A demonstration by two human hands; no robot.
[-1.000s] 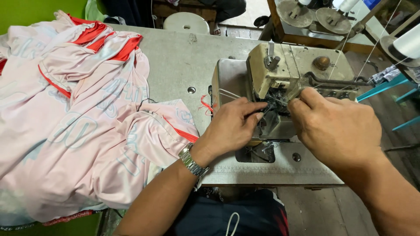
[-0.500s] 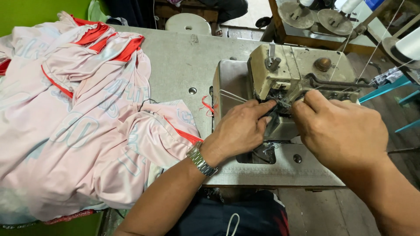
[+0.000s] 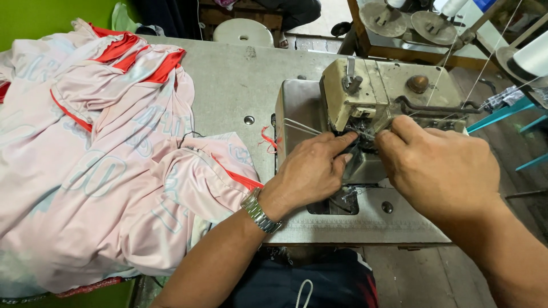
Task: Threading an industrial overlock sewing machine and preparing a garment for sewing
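Note:
A worn cream overlock sewing machine (image 3: 388,91) stands on the grey table (image 3: 228,85). My left hand (image 3: 311,171), with a metal watch (image 3: 260,214) at the wrist, reaches under the machine's head, its index finger and thumb pinched at the needle area. My right hand (image 3: 439,165) comes in from the right, its fingertips meeting the left hand's at the same spot. Whether a thread is between the fingers is too small to tell. White threads (image 3: 302,126) run leftward from the needle area.
A heap of pale pink garments with red trim (image 3: 97,165) covers the table's left half. A red thread scrap (image 3: 267,140) lies by the machine's base. Thread cones (image 3: 534,57) and round metal discs (image 3: 399,17) stand at the back right. A white stool (image 3: 242,31) is behind the table.
Both hands have crept slightly up towards the machine's head, and the fingertips now meet closer under it. The garment pile has not moved.

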